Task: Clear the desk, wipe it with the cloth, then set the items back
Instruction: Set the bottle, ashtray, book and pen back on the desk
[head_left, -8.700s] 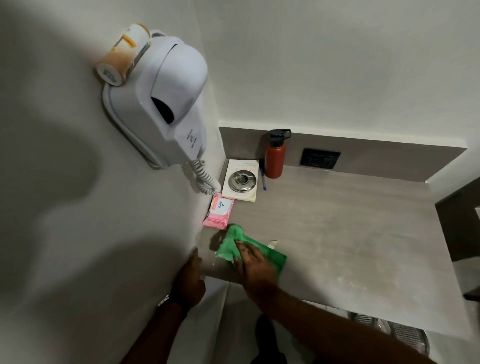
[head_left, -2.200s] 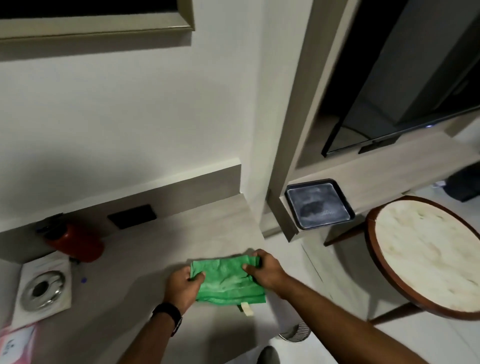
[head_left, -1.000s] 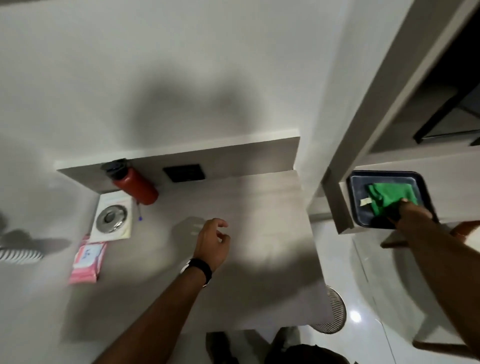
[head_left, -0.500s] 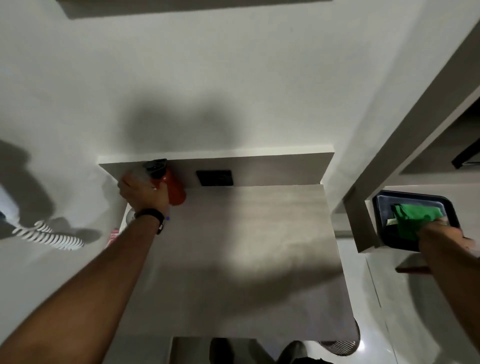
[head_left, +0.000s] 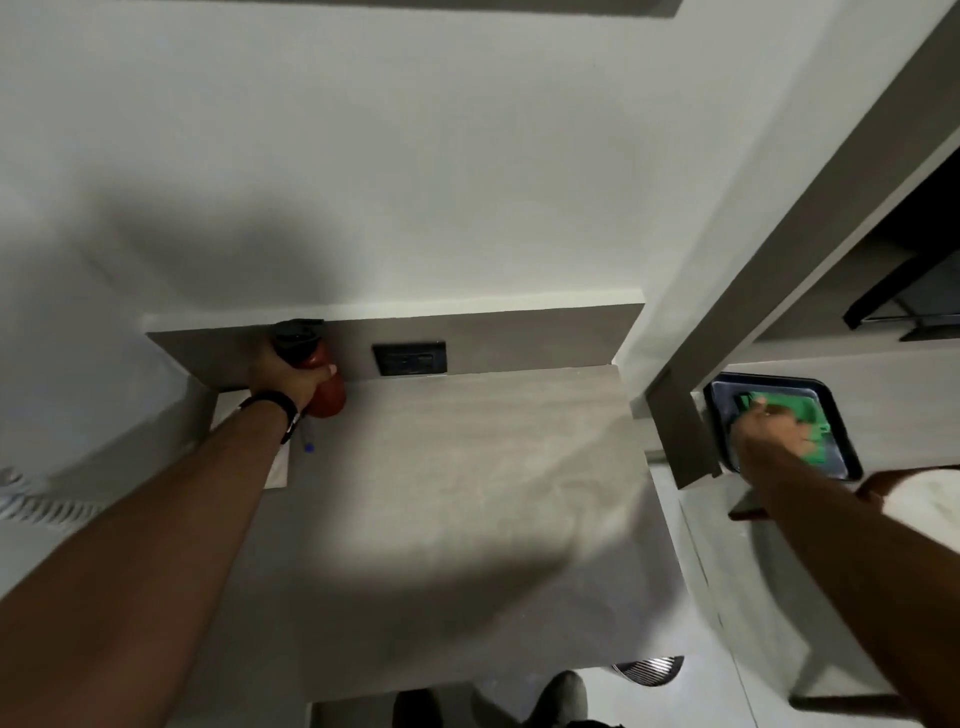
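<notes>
Your left hand (head_left: 283, 376) is wrapped around the red water bottle (head_left: 324, 395) at the back left corner of the counter (head_left: 467, 493); its fingers (head_left: 324, 370) are closed on the bottle body just below the dark cap. The bottle stands against the backsplash, just beside the black wall socket (head_left: 410, 358).

Your right hand (head_left: 769, 428) rests over the green cloth (head_left: 802, 415), which lies in the black tray (head_left: 836, 431) on the lower shelf to the right, well apart from the counter. Motion blur prevents a reading of these fingers; you cannot tell whether they grip the cloth or only touch it.

Status, judged from the present layout:
- The cloth is off the counter and in the tray, so wiping appears finished or suspended.
- The central and right areas of the counter carry nothing.
- A blue pen (head_left: 308, 439) and a white paper (head_left: 278, 467) lie under your left forearm near the left wall, partly hidden.

Remaining: position the bottle, then the pen and paper. Whether other items belong on the counter cannot be confirmed from this view.
</notes>
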